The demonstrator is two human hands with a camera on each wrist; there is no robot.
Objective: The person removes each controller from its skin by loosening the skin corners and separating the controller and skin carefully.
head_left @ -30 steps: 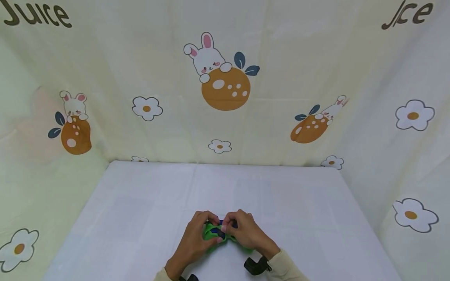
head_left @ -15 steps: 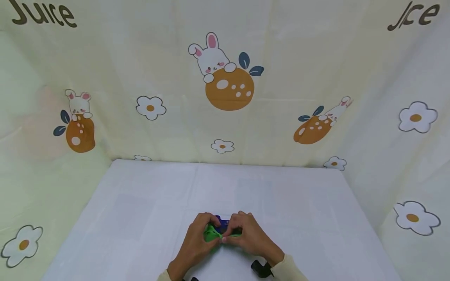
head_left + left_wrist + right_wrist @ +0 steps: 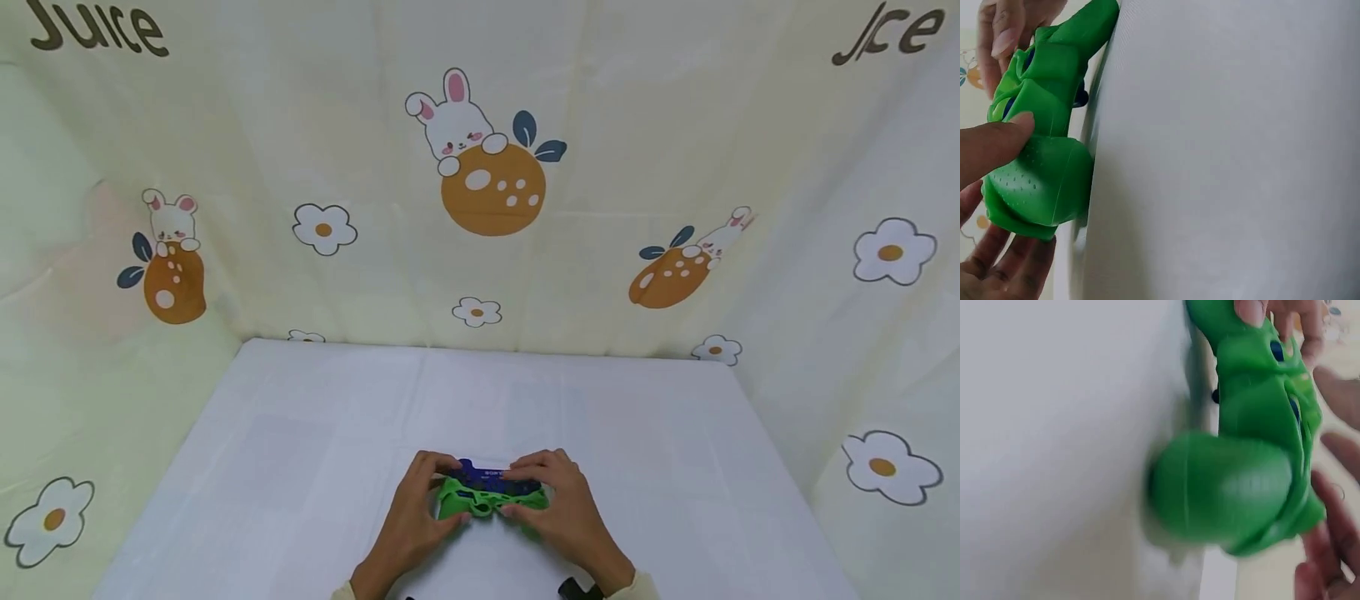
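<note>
green cover (image 3: 1050, 169): your left grip (image 3: 414, 504) holds one end; your right grip (image 3: 562, 507), shifted outward, holds the other, baring the pad (image 3: 480, 479) between, seemingly part-sleeved.

spells "juice" in brown letters (image 3: 99, 30) at the upper left of the cream backdrop (image 3: 337, 125), with a capital j clipped by the head view's top edge. reads as "j", a slanting stroke, then "ce" in similar lettering (image 3: 888, 35) at the upper right of the same cloth, squeezed together after the first letter. shows small white print (image 3: 494, 472) on the blue controller (image 3: 483, 481), too tiny to read for certain.
</note>
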